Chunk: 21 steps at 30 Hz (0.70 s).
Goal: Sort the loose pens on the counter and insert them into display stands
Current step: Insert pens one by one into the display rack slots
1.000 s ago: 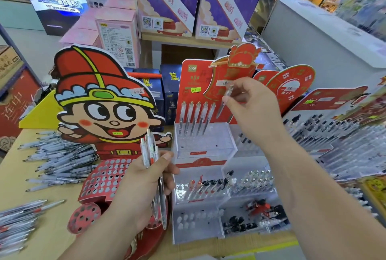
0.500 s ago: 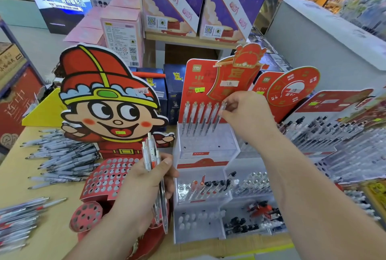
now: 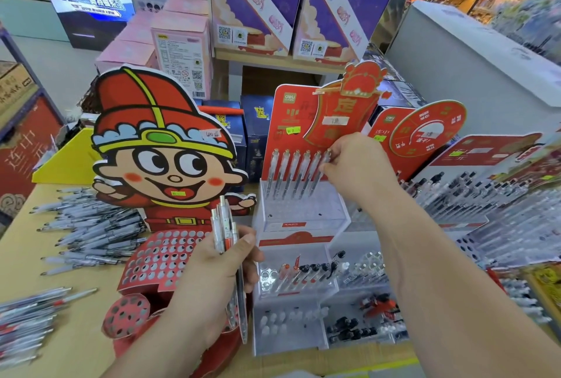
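My right hand (image 3: 355,165) pinches a clear pen (image 3: 322,170) that stands at the right end of a row of several clear pens (image 3: 287,174) in the top tier of the clear tiered display stand (image 3: 303,213) with a red backing card. My left hand (image 3: 221,274) grips a bunch of clear pens (image 3: 224,225) upright, in front of the red cartoon-figure stand (image 3: 164,259) with its holed panel. Loose pens (image 3: 91,228) lie in a heap on the wooden counter at the left, and another heap of pens (image 3: 27,326) sits at the near left edge.
To the right stand more red-backed displays full of pens (image 3: 485,204). The lower tiers of the clear stand (image 3: 315,277) hold a few dark-capped pens. Blue boxes (image 3: 258,131) and a yellow card (image 3: 66,162) stand behind the counter; pink boxes (image 3: 179,46) and purple boxes are farther back.
My right hand came down with the single pen from above the stand and now holds it in the top row, beside the other pens. My left hand kept its bunch almost still.
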Each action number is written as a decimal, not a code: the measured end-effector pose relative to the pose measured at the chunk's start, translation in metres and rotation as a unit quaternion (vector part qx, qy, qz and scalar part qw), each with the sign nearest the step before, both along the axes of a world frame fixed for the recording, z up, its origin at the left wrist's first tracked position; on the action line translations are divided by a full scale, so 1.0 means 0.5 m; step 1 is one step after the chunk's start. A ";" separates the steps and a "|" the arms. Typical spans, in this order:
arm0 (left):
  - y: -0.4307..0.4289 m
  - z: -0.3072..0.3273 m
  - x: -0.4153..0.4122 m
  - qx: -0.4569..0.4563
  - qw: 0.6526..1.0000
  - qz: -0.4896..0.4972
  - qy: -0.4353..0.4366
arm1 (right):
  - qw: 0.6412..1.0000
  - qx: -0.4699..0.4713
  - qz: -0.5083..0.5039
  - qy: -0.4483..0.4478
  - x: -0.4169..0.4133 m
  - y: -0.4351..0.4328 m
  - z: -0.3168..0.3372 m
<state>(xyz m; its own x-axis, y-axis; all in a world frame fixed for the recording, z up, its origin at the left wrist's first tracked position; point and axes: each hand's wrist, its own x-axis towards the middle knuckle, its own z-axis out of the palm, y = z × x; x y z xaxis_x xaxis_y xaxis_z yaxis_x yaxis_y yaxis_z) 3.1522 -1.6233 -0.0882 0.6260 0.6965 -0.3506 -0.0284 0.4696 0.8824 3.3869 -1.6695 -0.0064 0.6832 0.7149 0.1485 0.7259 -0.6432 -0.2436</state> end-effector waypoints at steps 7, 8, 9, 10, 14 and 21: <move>0.001 0.002 -0.008 -0.004 1.000 0.002 -0.008 | 0.999 -0.021 -0.023 0.017 0.005 0.010 -0.001; 0.001 0.002 -0.008 -0.003 1.000 0.001 -0.008 | 0.999 -0.019 -0.029 0.009 0.003 0.011 -0.004; 0.000 0.002 -0.007 -0.002 1.000 0.000 -0.008 | 0.999 -0.017 -0.033 0.005 0.001 0.011 -0.007; -0.001 0.003 -0.006 -0.002 1.000 -0.002 -0.008 | 0.999 -0.016 -0.034 0.003 0.001 0.012 -0.008; -0.007 0.010 -0.006 -0.003 1.000 -0.016 -0.018 | 0.999 -0.021 -0.029 0.009 0.008 0.012 -0.009; -0.011 0.016 -0.008 0.004 0.999 -0.036 -0.018 | 0.999 -0.025 -0.018 -0.008 0.006 0.011 -0.005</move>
